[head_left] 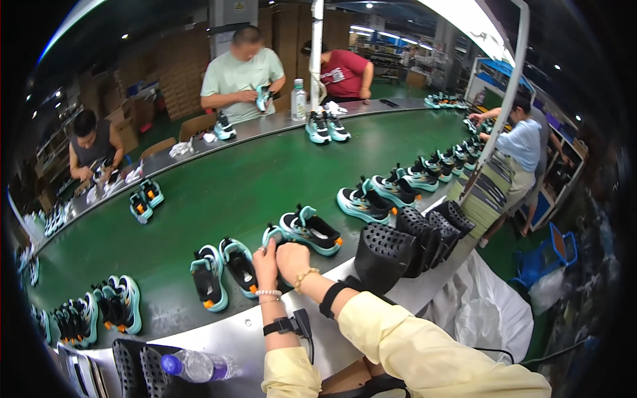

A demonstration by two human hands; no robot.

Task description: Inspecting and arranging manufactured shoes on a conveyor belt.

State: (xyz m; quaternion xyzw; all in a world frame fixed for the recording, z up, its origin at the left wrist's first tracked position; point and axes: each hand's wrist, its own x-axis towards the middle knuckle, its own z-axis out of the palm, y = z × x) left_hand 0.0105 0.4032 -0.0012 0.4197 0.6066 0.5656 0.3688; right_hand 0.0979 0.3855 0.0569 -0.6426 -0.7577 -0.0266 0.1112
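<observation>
Both hands meet on one sneaker at the near edge of the green belt. The left hand has its fingers curled up onto the teal collar, closed on it; the right hand lies just beside and partly over the shoe, its fingers folded down on the black upper, so most of the shoe is hidden. Whether the right fingers truly pinch the shoe or only press on it cannot be told. Each wrist carries a bead bracelet, and black straps sit further up the forearms, below pale yellow sleeves.

Touching that shoe on the right lies its partner, toe pointing right. To the left stands another pair, heels toward the person, and further left a third pair. More pairs run along the belt's right side toward a person in a light blue top.

Just right of the hands, on the metal rim, a row of black perforated trays leans together. A water bottle lies on similar trays at the lower left. Across the belt, three people handle shoes at the far rim, well apart from the hands.
</observation>
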